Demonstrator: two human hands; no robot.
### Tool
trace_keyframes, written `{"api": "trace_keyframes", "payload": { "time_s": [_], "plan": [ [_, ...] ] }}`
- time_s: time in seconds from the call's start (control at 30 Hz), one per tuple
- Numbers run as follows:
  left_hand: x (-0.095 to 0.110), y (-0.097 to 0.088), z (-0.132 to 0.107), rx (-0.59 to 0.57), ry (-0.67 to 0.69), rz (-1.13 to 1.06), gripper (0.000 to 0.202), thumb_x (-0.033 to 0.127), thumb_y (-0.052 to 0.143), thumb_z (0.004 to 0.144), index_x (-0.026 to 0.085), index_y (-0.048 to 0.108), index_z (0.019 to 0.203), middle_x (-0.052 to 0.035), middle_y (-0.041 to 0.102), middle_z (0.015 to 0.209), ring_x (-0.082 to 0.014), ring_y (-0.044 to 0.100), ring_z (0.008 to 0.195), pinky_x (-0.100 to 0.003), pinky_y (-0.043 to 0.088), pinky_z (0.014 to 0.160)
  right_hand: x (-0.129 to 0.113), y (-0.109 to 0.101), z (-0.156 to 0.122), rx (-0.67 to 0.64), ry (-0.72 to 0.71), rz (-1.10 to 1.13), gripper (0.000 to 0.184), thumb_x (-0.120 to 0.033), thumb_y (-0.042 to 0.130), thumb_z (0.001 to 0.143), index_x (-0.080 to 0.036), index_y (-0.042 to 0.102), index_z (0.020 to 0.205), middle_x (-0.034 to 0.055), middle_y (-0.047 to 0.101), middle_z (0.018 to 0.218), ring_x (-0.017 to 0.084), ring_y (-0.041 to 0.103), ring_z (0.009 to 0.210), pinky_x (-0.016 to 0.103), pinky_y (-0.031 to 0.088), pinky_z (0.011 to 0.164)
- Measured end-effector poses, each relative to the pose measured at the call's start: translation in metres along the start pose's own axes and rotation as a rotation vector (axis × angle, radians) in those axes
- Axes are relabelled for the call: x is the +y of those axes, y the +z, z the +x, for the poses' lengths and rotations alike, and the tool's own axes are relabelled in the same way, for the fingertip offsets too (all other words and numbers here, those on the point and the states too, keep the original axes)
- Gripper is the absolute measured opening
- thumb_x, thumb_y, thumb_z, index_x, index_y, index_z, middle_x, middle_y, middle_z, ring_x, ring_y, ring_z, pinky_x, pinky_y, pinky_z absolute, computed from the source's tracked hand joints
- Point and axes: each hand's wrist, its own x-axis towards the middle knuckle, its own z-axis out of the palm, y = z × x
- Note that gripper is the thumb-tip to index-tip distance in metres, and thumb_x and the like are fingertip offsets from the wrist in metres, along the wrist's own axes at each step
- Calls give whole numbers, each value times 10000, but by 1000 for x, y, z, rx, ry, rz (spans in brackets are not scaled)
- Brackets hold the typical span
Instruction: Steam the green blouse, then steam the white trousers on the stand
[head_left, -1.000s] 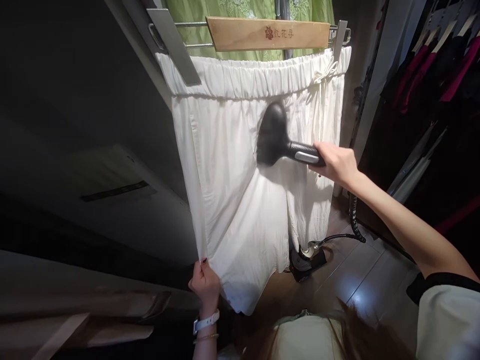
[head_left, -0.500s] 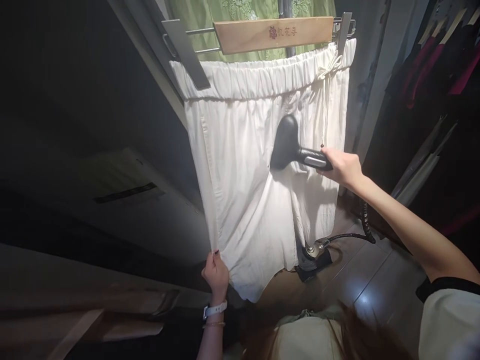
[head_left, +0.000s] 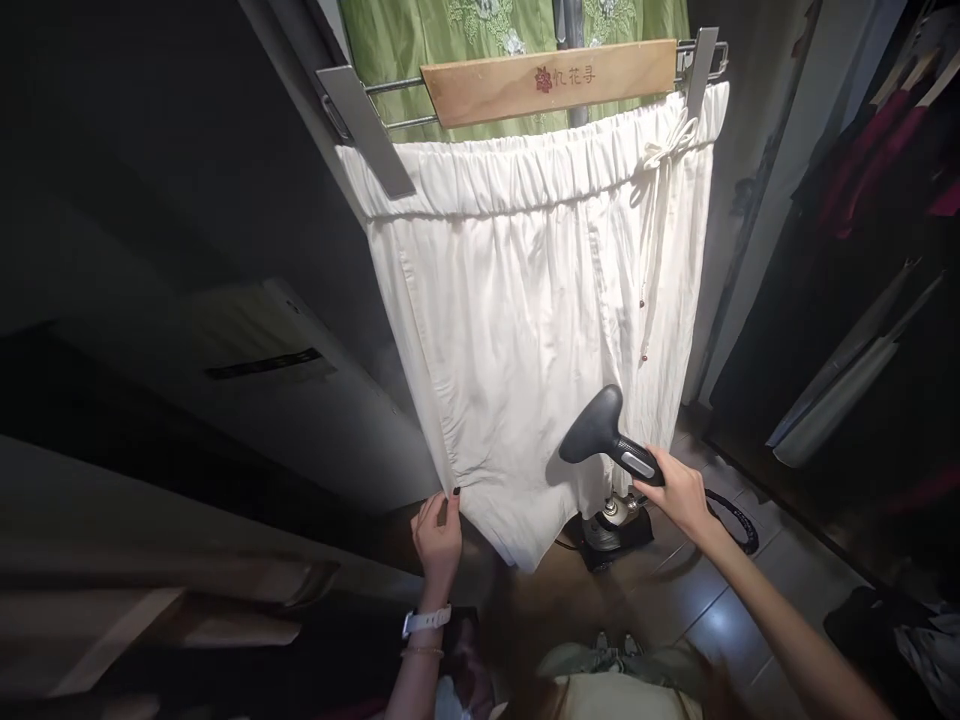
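Note:
White drawstring trousers or shorts [head_left: 525,320] hang by the waistband from a wooden clamp hanger [head_left: 547,82], with metal clips at both ends. My left hand [head_left: 436,535] pinches the lower corner of the hem, pulling the cloth taut. My right hand [head_left: 679,492] is shut around the grip of a black handheld garment steamer head [head_left: 592,425]. The steamer's flat face sits close to the lower leg, at the right side. A green embroidered garment [head_left: 450,40] hangs behind the white one, mostly hidden.
The steamer's base unit [head_left: 611,530] stands on the brown floor beneath the hem, with a black hose [head_left: 731,522] curving to its right. Dark racks with red garments [head_left: 862,170] stand at the right. A grey panel [head_left: 262,350] fills the left side.
The steamer head has moved down from the middle of the white cloth to near the hem. My left hand has risen slightly, and the view has tilted a little.

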Motion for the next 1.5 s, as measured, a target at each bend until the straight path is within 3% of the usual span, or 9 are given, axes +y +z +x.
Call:
{"api": "trace_keyframes", "payload": {
  "time_s": [0.23, 0.37, 0.57, 0.8, 1.0, 1.17, 1.33, 1.4, 1.5],
  "plan": [
    [72, 5, 25, -163, 70, -220, 478, 497, 624, 869, 171, 631, 1218, -162, 657, 1260, -287, 629, 1161, -431, 497, 1023, 5, -24, -31, 81, 528, 138, 523, -606, 647, 819, -224, 641, 1176, 76, 762, 904, 305, 729, 800, 357, 511, 664],
    [161, -13, 67, 178, 464, -104, 675, 442, 603, 935, 153, 421, 1517, -187, 375, 1602, -359, 288, 1527, -552, 228, 1246, 2, -30, -39, 137, 706, 226, 574, -683, 654, 762, -233, 644, 1118, 77, 745, 872, 319, 704, 813, 375, 496, 683],
    [264, 12, 124, -306, 996, 161, 760, 621, 553, 942, 197, 434, 1561, -115, 347, 1652, -413, 165, 1562, -651, -6, 1259, -4, -28, -56, 256, 909, 311, 546, -696, 682, 716, -221, 648, 984, 67, 720, 798, 292, 669, 743, 359, 476, 664],
    [217, 20, 114, -852, 1284, 249, 646, 614, 482, 978, 296, 481, 1542, -46, 450, 1602, -305, 335, 1524, -530, 145, 1292, -9, -43, -69, 386, 953, 255, 542, -665, 722, 703, -229, 650, 1017, 59, 705, 859, 294, 650, 808, 367, 465, 710],
    [198, 20, 122, -697, 1057, 103, 745, 593, 520, 952, 147, 469, 1547, -142, 389, 1626, -366, 228, 1557, -605, 57, 1273, -35, -66, -67, 596, 984, 248, 525, -608, 769, 681, -196, 632, 977, 30, 661, 805, 245, 614, 755, 353, 465, 700],
    [134, 30, 112, -1259, 1200, 55, 525, 505, 609, 897, 293, 646, 1376, -59, 580, 1490, -270, 459, 1453, -477, 224, 1272, -67, -77, -75, 724, 1002, 304, 474, -567, 773, 666, -208, 580, 908, -27, 590, 699, 201, 594, 630, 343, 485, 645],
    [91, 49, 130, -331, 525, -234, 739, 416, 783, 802, 115, 539, 1431, -217, 486, 1537, -339, 358, 1502, -513, 209, 1258, -98, -81, -90, 764, 1007, 351, 461, -596, 752, 683, -229, 529, 854, -37, 556, 674, 169, 554, 551, 325, 473, 558],
    [79, 64, 126, -307, 215, -347, 779, 385, 843, 728, 36, 563, 1366, -274, 562, 1431, -359, 508, 1376, -486, 364, 1172, -112, -82, -95, 780, 999, 383, 474, -613, 742, 684, -234, 506, 842, -38, 549, 674, 156, 535, 536, 314, 460, 535],
    [50, 87, 94, -633, -46, -429, 537, 338, 847, 667, 12, 703, 1070, -232, 730, 1096, -334, 689, 1049, -427, 527, 940, -131, -83, -98, 740, 975, 384, 466, -614, 733, 697, -234, 496, 823, -35, 546, 654, 154, 536, 539, 304, 450, 532]
  ]
}}
